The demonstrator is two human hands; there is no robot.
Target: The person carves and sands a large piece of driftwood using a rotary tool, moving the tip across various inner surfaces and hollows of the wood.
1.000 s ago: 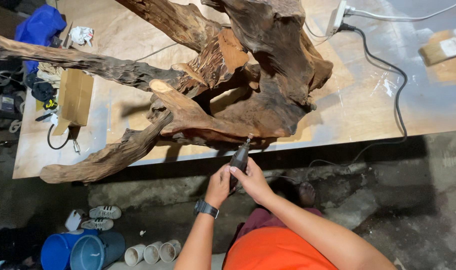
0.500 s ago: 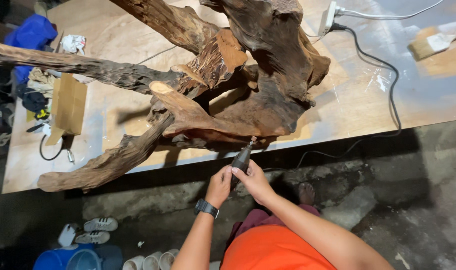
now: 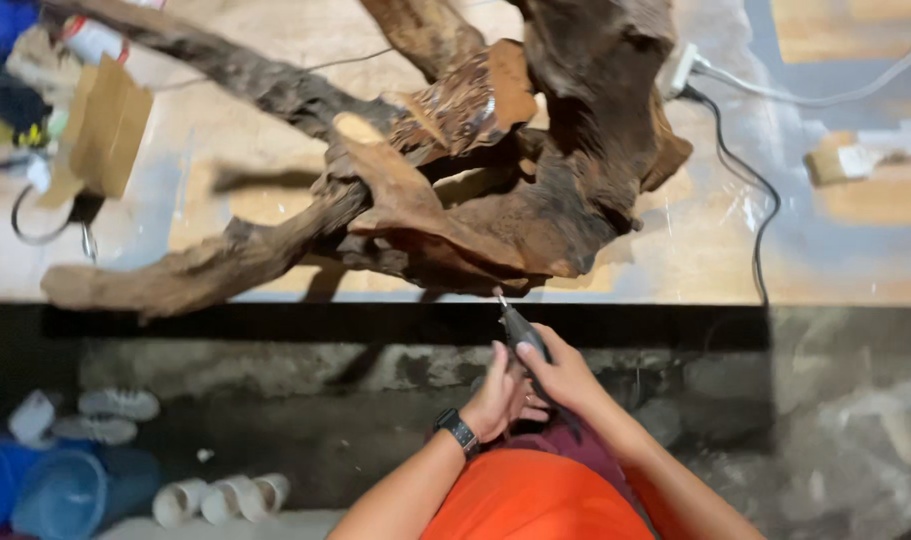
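Dark, reddish-brown wood fills the upper half of the view: a large gnarled driftwood root (image 3: 495,190) lies on a pale plywood tabletop (image 3: 675,250), its long branch (image 3: 205,265) reaching out to the left and ending near the table's front edge; just below that edge both hands meet around a slim dark rotary tool (image 3: 520,330), whose thin bit points up and to the left and sits at the underside of the root's lowest lobe, touching it or just short of it, which cannot be told for sure; the right hand (image 3: 565,375) is wrapped closed round the tool's body, fingers curled over it; the left hand (image 3: 500,395) is cupped against the tool from the left, fingers half bent and pressed to the right hand, and a dark wristwatch (image 3: 458,432) sits on its wrist; an orange garment (image 3: 535,500) shows at the bottom of the view; on the tabletop to the right a black cable (image 3: 750,190) runs from a white power strip (image 3: 680,68) down over the table edge; to the left lies a piece of brown cardboard (image 3: 110,125); on the floor below at the left stand a blue bucket (image 3: 65,490), some short white pipe sections (image 3: 220,497) and a pair of pale shoes (image 3: 110,415).
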